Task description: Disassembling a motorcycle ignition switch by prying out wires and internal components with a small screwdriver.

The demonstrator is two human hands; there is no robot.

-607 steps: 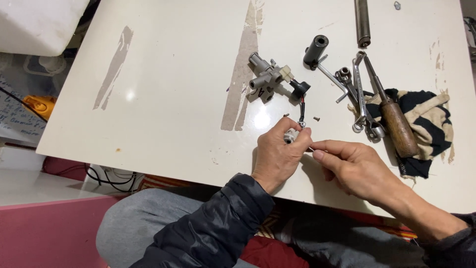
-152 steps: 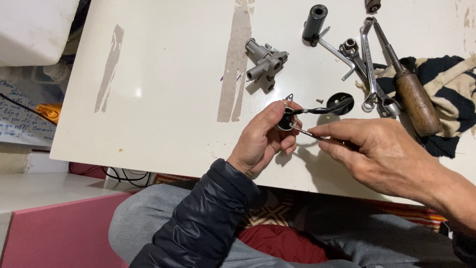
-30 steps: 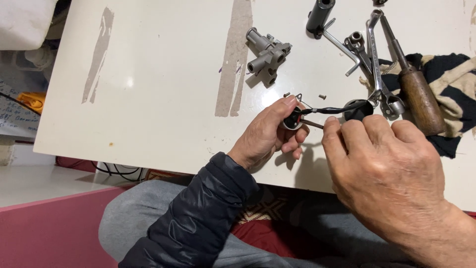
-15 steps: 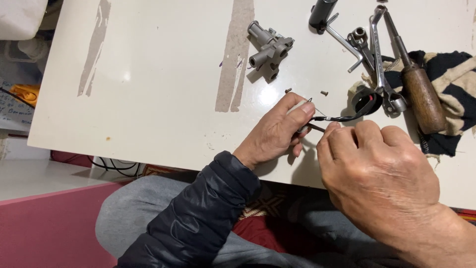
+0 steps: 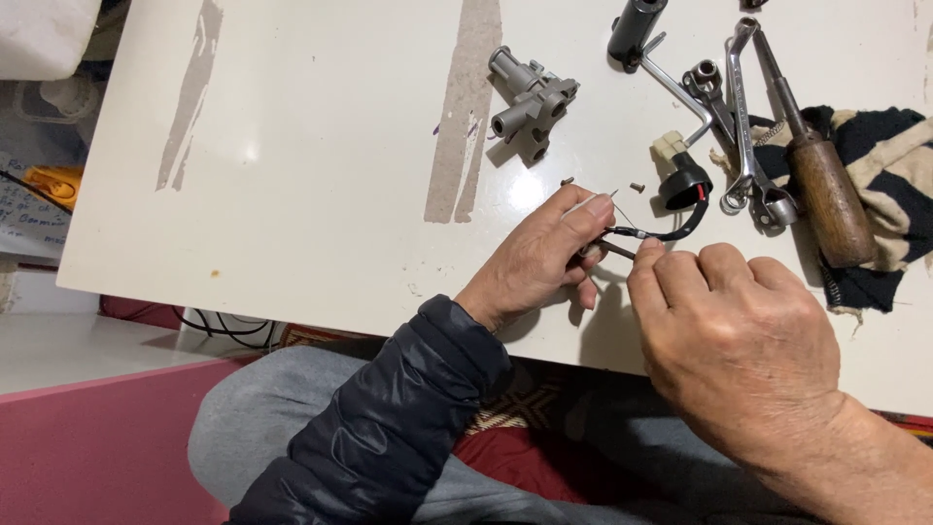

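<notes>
My left hand (image 5: pixel 544 258) is curled at the near edge of the white table (image 5: pixel 321 185), its fingertips pinched shut on the near end of a short black cable (image 5: pixel 653 234), and my right hand (image 5: pixel 734 335) meets it there with finger and thumb closed on a thin metal tool (image 5: pixel 617 250) at that same end. The cable curves away from my left hand to its black plug (image 5: pixel 683 185), which lies just beside the wrenches (image 5: pixel 743 126) and the wooden-handled tool (image 5: pixel 821 185). A grey metal fitting (image 5: pixel 530 97) sits well beyond my left hand.

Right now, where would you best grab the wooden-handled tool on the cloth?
Grip the wooden-handled tool by its thick brown handle, coming from above. The handle lies flat on the striped cloth with its near end free, while its metal shaft runs in among the wrenches.
</notes>
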